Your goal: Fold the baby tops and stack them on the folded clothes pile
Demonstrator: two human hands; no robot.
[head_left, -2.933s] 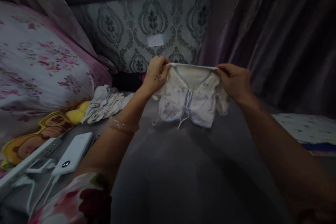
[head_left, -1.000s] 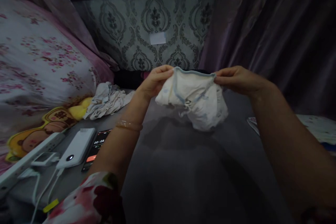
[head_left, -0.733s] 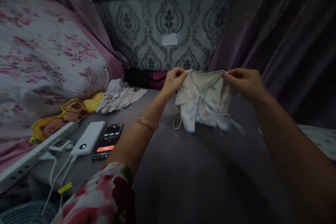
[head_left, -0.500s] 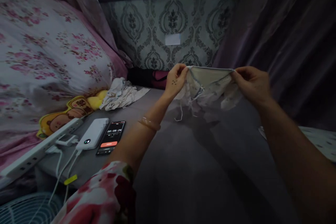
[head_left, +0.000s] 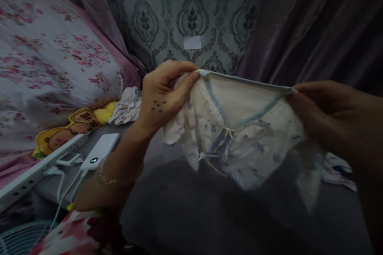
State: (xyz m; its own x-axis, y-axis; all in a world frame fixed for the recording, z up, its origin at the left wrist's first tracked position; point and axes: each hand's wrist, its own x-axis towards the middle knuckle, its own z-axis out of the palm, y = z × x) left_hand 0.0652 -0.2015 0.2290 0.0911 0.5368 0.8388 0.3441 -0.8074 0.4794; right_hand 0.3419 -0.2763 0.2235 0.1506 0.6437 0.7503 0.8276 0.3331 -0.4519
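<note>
A small white wrap-front baby top [head_left: 248, 147] with blue-grey trim, a faint print and thin tie strings hangs in the air. My left hand [head_left: 167, 95] pinches one end of its neckline between thumb and fingers. At the other end my right hand [head_left: 326, 111] pinches the trim, so the edge is stretched nearly straight between them. The lower part of the top dangles loose and creased above the grey bed surface [head_left: 185, 207]. Part of my right hand lies in shadow.
A crumpled printed cloth [head_left: 127, 105] and a yellow cartoon cushion [head_left: 77, 125] lie at left. Closer in are a white power strip [head_left: 44, 167], a power bank [head_left: 100, 151] with cables and a blue basket [head_left: 26, 239]. Another printed cloth [head_left: 339, 171] lies at right.
Both hands have come closer with the baby top, which now appears larger and spread wider. My left arm now covers the phone. The view has shifted slightly.
</note>
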